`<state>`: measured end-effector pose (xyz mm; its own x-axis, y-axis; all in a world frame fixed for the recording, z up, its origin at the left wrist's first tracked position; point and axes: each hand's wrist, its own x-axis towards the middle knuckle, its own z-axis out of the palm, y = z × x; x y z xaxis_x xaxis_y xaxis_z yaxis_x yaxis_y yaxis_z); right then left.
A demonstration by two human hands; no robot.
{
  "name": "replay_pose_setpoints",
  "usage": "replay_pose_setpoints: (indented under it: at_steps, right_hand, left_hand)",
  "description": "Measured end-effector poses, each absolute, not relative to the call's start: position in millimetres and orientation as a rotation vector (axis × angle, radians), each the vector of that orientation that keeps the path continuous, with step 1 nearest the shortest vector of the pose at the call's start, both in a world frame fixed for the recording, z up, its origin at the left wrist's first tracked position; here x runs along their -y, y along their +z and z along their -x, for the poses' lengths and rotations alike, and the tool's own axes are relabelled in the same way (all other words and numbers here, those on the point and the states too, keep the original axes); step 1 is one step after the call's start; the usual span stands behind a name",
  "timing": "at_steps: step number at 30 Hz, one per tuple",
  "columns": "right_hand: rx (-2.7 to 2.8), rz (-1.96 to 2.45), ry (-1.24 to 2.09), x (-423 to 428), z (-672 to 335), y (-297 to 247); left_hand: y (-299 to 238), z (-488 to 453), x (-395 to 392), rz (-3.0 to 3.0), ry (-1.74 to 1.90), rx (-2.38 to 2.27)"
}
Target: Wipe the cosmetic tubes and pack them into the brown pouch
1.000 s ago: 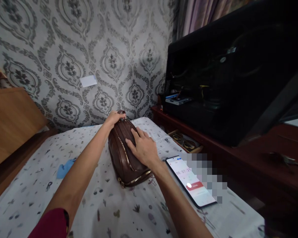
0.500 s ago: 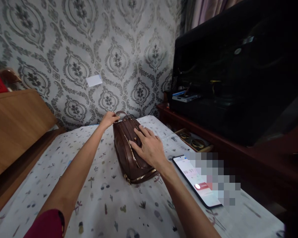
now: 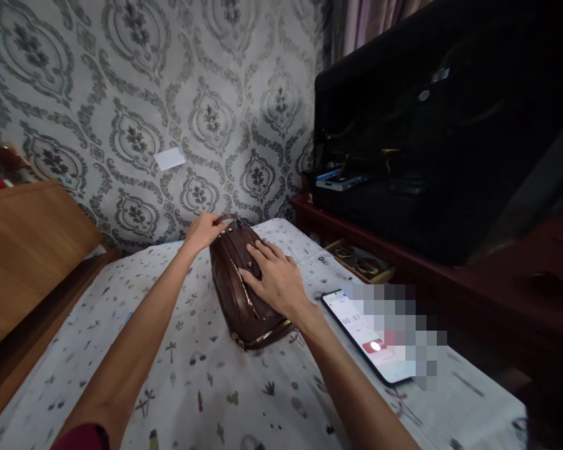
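A brown leather bag (image 3: 225, 275) with gold zips lies on the patterned white cloth, its small carry handle at the far end. My left hand (image 3: 202, 231) is closed at the bag's far left corner, thumb and fingers pinched beside the base of the handle (image 3: 228, 217). Exactly which part they grip is hidden by the fingers. My right hand (image 3: 279, 281) lies flat across the top of the bag, fingers spread over its right side. Along the top, a gold zip (image 3: 244, 289) runs beside my right thumb. Another zip (image 3: 263, 339) curves round the near end.
A phone (image 3: 368, 340) showing a timer lies to the right, partly blurred out. Beyond it are a small open box (image 3: 363, 265) of round gold-coloured items and a large dark television (image 3: 431, 156). A wooden panel (image 3: 32, 231) stands at the left, patterned wallpaper (image 3: 211, 119) behind.
The view has turned slightly right. My left hand has shifted a little at the bag's far corner, still closed. My right hand stays spread on the bag, which rests in the same place.
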<state>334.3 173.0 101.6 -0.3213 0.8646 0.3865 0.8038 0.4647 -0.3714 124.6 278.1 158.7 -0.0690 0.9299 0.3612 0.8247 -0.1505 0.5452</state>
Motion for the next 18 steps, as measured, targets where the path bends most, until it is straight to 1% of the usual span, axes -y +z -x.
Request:
replay_pose_setpoints:
  at_steps: [4, 8, 13, 18]
  right_hand:
    - [2.118, 1.367, 0.169, -171.4, -334.3, 99.7]
    - [2.087, 1.347, 0.168, -170.6, -334.4, 97.2]
    - [2.091, 1.339, 0.151, -169.0, -334.8, 97.7]
    - [2.109, 1.336, 0.151, -168.2, -336.2, 99.3]
  left_hand:
    - [160.7, -148.3, -288.1, -2.183, 0.934, -1.933]
    - [155.4, -161.0, -302.2, -2.167, 0.876, -2.004]
    - [149.7, -165.2, -304.9, -2.124, 0.933, -2.052]
    - [150.5, -172.3, -292.6, -2.175, 0.966, -1.944]
